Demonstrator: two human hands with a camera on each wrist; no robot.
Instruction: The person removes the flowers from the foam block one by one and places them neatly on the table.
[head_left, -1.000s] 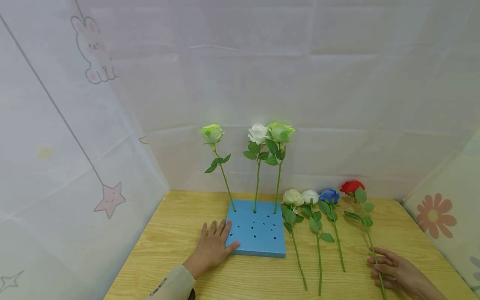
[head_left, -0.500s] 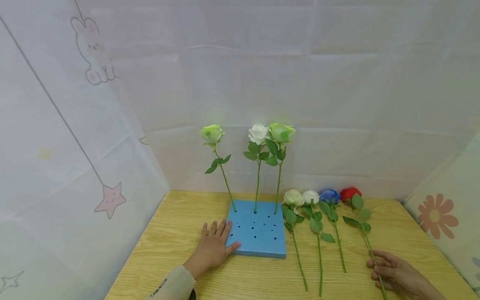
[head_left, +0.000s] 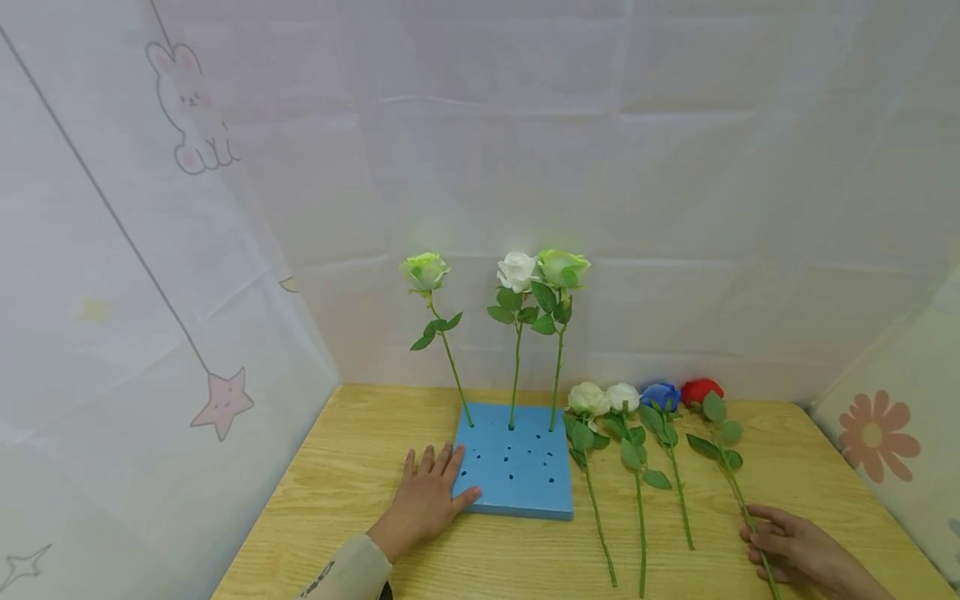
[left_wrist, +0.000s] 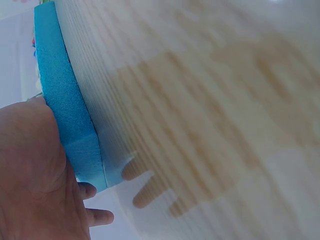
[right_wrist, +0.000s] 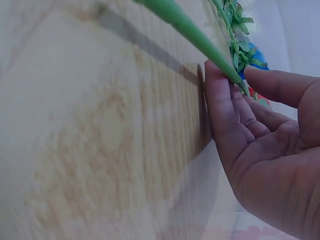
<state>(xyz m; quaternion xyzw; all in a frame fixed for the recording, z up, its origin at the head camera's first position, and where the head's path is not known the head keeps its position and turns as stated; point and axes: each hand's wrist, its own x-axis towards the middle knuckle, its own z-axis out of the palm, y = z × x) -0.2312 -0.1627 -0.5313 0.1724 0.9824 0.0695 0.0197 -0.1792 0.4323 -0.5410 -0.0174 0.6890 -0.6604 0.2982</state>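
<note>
My left hand [head_left: 426, 500] lies with fingers spread at the left edge of a blue foam block [head_left: 517, 496], its thumb on the block's top. The left wrist view shows the palm against the foam block's side [left_wrist: 70, 95]. Two green roses [head_left: 425, 272] and a white rose [head_left: 517, 272] stand in holes along the block's back. At the right, my right hand [head_left: 798, 546] pinches the lower stem of a red rose [head_left: 702, 391], whose head lies on the table. In the right wrist view the green stem [right_wrist: 190, 32] runs between thumb and fingers.
Between the block and the red rose lie a cream rose [head_left: 588, 399], a white rose [head_left: 623, 397] and a blue rose [head_left: 661, 397], heads toward the back. A pale printed cloth [head_left: 480, 167] surrounds the wooden table [head_left: 360, 442] at the back and sides.
The red rose's head has come down and slightly left, beside the blue rose. The right hand stays at its stem. My left hand has kept its place on the block.
</note>
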